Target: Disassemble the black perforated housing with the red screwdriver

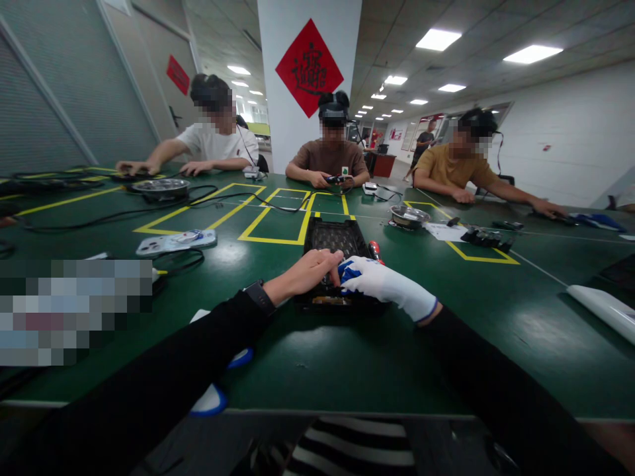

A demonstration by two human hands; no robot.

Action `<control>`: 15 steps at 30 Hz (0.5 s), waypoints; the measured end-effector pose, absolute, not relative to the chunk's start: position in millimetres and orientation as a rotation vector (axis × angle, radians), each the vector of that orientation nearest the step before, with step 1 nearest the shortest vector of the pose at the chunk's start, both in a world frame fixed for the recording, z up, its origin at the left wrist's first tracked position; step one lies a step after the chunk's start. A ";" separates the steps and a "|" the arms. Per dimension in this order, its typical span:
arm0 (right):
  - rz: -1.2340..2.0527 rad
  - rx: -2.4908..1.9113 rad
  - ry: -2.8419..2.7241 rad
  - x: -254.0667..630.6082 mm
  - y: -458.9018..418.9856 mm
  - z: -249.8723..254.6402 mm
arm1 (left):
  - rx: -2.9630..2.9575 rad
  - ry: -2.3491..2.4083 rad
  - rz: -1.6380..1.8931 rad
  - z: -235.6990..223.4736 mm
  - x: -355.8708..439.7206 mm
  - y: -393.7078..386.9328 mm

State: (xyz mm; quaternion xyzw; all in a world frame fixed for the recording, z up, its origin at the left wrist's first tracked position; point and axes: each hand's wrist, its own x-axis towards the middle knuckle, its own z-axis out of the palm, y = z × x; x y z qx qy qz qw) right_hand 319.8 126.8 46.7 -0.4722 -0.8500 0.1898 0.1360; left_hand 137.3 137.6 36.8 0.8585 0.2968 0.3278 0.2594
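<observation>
1. Black case (308,301) sits open on the green bench (297,363), centre of the frame; a thing with a yellowish part (330,301) shows inside its near section.
2. Left hand (303,272), bare, comes in from lower left; right hand (380,277), in a white-and-blue glove, comes in from lower right; they meet above the case, about equally near it.
3. Key relation: near section lies directly below the fingers and toward the wearer; textured far section (337,237) extends beyond them, toward upper centre; the open case's long axis appears to run away from the wearer, crosswise to the hands.
4. Left fingers bend down against the gloved right ones, which look curled; whether either set grasps anything, cannot tell, as the overlap hides the tips.
5. Red-and-black object (374,250) lies just beside the case's right edge, past the gloved hand; contact unclear.
</observation>
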 end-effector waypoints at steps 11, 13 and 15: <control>0.576 -1.533 -2.298 318.8 121.9 53.2 | 2.308 0.802 0.876 34.5 137.2 139.4; 0.565 -1.502 -2.288 319.2 122.5 55.4 | 2.303 0.816 0.866 35.6 137.4 138.3; 0.562 -1.475 -2.294 319.6 123.6 56.2 | 2.298 0.821 0.858 37.0 137.7 137.1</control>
